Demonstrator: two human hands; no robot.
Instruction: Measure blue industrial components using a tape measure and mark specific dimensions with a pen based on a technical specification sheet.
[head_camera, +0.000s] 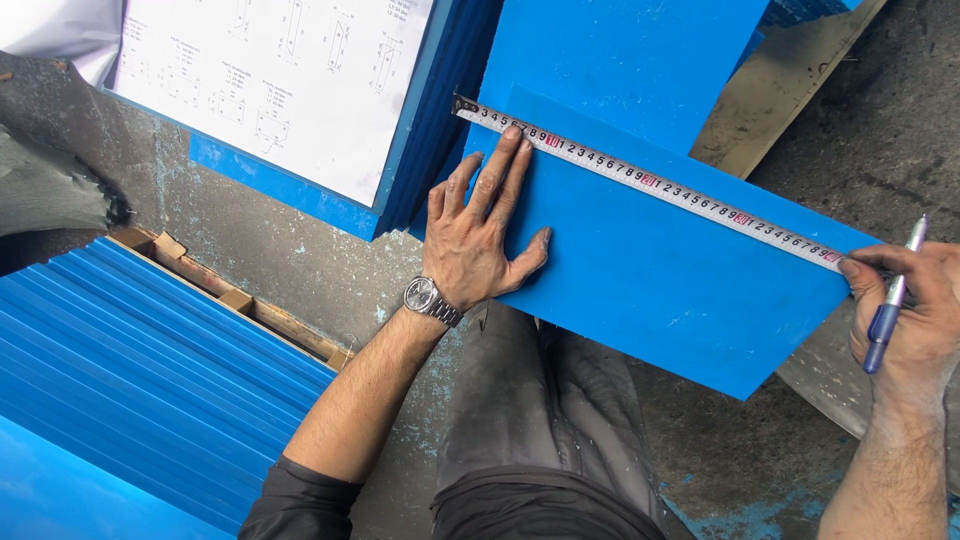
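A flat blue plastic board rests across my knee. A white tape measure runs along its far edge, hooked at the left corner. My left hand, with a wristwatch, lies flat on the board, fingers spread, and its fingertips press on the tape near the left end. At the board's right corner my right hand pins the tape's other end with the thumb and holds a blue and silver pen between its fingers.
A stack of blue boards lies beyond, another stack carries a white sheet of drawings. Ribbed blue panels sit on a wooden pallet at the left. Grey concrete floor lies around.
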